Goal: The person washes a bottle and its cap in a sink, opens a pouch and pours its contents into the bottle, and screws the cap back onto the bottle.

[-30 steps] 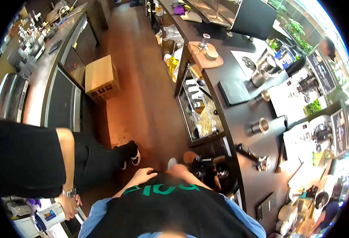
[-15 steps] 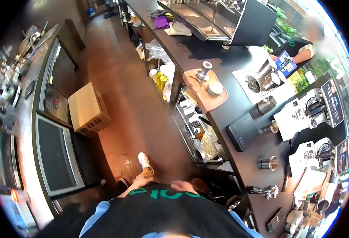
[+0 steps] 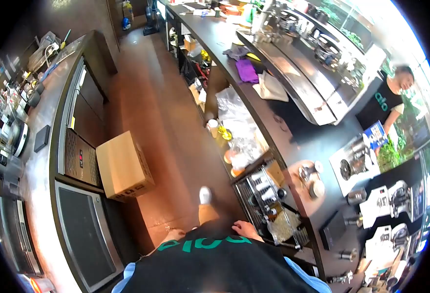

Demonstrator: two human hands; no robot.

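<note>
My left hand (image 3: 174, 235) hangs low in front of the black apron (image 3: 205, 261), to the left of my legs. Its fingers are loosely bent, small in view, and I see nothing held in them. On the other side of the apron, my right hand (image 3: 246, 229) hangs with relaxed, slightly curled fingers and also shows nothing in its grasp. Nearest to it is a wire rack (image 3: 259, 195) of bottles and a bag under the right counter, apart from the hand. One white shoe (image 3: 205, 195) steps forward on the brown floor.
A cardboard box (image 3: 124, 168) stands on the floor against the left cabinets. Along the right counter (image 3: 293, 146) are an espresso machine (image 3: 298, 73), a purple cloth (image 3: 246, 71), a tamping mat (image 3: 298, 193) and grinders (image 3: 376, 207). Behind it a person (image 3: 383, 105) holds a blue packet (image 3: 375, 135).
My view has tilted up and shifted, showing more of the aisle ahead. The right hand has come further out from the apron. Beyond the counter, the person with the blue packet shows more fully.
</note>
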